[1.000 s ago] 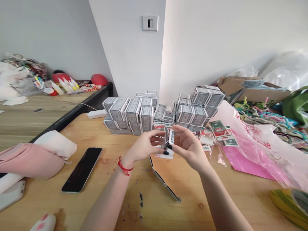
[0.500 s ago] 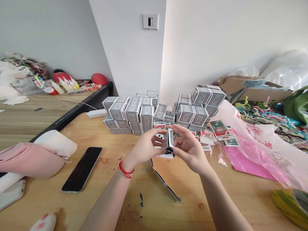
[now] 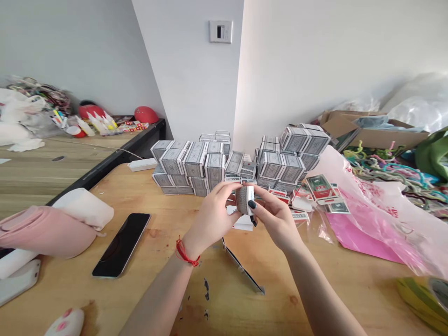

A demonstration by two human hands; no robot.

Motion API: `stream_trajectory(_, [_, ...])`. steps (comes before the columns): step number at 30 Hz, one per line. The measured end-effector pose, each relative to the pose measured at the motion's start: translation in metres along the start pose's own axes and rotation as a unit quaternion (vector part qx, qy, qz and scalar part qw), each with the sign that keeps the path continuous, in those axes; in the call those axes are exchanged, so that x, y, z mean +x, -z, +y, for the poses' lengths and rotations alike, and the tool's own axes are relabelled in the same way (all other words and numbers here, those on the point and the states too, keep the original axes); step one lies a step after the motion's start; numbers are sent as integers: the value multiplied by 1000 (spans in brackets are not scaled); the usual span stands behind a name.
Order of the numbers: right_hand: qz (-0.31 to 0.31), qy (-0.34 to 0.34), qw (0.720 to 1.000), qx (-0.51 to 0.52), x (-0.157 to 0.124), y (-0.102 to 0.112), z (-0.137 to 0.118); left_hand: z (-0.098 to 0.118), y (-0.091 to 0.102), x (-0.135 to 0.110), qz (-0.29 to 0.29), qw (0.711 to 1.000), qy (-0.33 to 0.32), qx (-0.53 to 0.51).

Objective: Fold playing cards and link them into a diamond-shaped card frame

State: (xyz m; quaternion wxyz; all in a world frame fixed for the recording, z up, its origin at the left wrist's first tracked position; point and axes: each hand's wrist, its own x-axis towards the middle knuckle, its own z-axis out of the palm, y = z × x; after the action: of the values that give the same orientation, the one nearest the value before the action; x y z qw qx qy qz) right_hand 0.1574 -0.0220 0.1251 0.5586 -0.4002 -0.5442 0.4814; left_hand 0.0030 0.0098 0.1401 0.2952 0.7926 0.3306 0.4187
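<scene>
Between both hands, above the wooden table, I hold a small cube folded from playing cards [image 3: 242, 199], its grey patterned back facing left and a white edge facing right. My left hand [image 3: 215, 212], with a red string bracelet [image 3: 186, 253] at the wrist, is closed on its left side. The fingers and dark-nailed thumb of my right hand [image 3: 276, 215] pinch its right side. Beneath lie loose white playing cards [image 3: 243, 225], partly hidden by the hands. Behind stand stacked card blocks, one group at left [image 3: 191, 165] and another at right [image 3: 285, 161].
A black phone [image 3: 121, 245] lies at left beside a pink roll [image 3: 49, 231]. A thin dark strip [image 3: 242, 268] stands taped in front of me. Card boxes [image 3: 318, 187], pink plastic [image 3: 362, 233] and yellow tape [image 3: 422, 298] are at right. Farther back is a cardboard box [image 3: 388, 137].
The card cube has turned in my fingers, so that more of its grey patterned side shows. My right thumb has moved up onto its right edge. The view has shifted slightly.
</scene>
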Motion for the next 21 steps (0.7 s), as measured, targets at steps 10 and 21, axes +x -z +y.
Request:
stream_trajectory(10, [5,-14,1000,16,1,1,0,-1,-1,0,21,999,-20,44])
stream_trajectory(21, [19,-1,993,-117,0,4,-7,-2,-5,-1,42,992,-38,114])
